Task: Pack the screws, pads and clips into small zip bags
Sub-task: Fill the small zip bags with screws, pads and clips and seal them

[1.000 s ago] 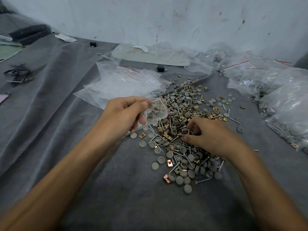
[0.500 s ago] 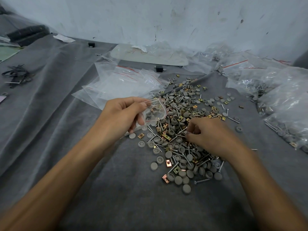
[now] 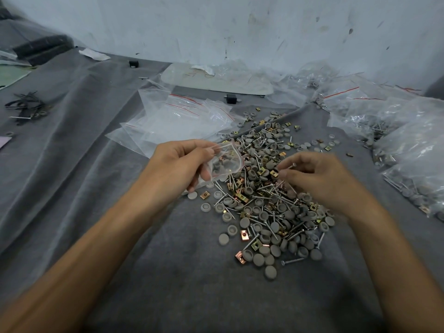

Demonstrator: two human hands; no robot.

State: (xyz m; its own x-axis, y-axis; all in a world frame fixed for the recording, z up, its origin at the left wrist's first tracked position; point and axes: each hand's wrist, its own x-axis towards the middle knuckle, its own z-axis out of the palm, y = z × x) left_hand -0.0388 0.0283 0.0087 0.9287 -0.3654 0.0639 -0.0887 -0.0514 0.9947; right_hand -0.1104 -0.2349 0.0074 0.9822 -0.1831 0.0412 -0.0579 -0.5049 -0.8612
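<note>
A heap of grey round pads, silver screws and brass clips [image 3: 271, 200] lies spread over the grey cloth [image 3: 168, 272]. My left hand [image 3: 177, 167] holds a small clear zip bag [image 3: 224, 162] with its mouth open; a few pads and clips sit inside it. Just right of the bag, my right hand [image 3: 312, 179] pinches screws [image 3: 287, 167] between thumb and fingers, lifted a little above the heap.
Empty zip bags [image 3: 182, 123] with red seal lines lie behind my left hand. Filled clear bags [image 3: 413, 145] are piled along the right. A flat white board [image 3: 216, 80] rests by the wall. Black ties [image 3: 24, 106] lie far left.
My right hand has risen from the heap with screws pinched in it and moved toward the bag. My left hand has kept the bag nearly still.
</note>
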